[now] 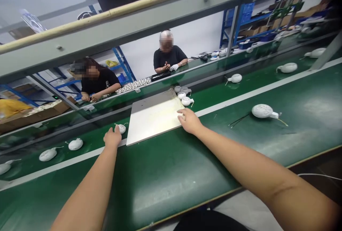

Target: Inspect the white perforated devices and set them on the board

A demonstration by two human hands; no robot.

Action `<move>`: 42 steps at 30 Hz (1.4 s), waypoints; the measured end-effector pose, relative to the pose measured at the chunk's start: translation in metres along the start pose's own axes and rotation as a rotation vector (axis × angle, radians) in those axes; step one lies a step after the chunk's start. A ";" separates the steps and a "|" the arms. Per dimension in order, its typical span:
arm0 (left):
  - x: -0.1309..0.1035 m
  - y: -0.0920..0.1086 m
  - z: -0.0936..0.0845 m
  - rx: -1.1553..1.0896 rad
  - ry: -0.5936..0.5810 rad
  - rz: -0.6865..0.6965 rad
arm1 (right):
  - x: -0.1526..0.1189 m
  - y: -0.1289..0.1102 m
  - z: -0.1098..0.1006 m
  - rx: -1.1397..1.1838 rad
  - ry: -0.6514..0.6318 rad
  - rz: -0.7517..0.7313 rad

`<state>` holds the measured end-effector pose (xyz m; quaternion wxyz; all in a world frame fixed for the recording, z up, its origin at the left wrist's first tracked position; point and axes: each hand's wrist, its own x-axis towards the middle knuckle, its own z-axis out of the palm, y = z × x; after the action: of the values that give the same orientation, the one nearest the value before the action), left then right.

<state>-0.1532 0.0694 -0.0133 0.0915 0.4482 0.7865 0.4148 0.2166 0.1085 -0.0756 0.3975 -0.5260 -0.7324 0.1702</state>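
Note:
My left hand (112, 138) is at the belt's near strip, left of a pale flat board (152, 120). Its fingers close on a small white oval housing (122, 129) with thin wires, partly hidden by the fingertips. My right hand (189, 121) touches the board's right front edge, thumb and index finger parted; its other fingers are curled out of sight. Against the board's far right corner several similar white housings (187, 101) sit bunched together. On the green worktop to the right lies a larger white housing (262, 111) with dark and yellowish wires.
More white housings lie along the green belt, at left (76, 144) and right (288, 67). A grey overhead beam (123, 27) with posts crosses in front. Across the line two people (171, 58) sit at work, with blue shelving (227, 27) behind.

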 end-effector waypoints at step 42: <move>-0.169 0.054 0.040 -0.807 -0.442 0.493 | -0.078 -0.079 0.017 1.104 -0.508 0.482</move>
<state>-0.0002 -0.0258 -0.0381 0.3203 0.6260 0.3973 0.5897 0.1638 0.0101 -0.0645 0.3743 -0.3375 -0.4698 0.7247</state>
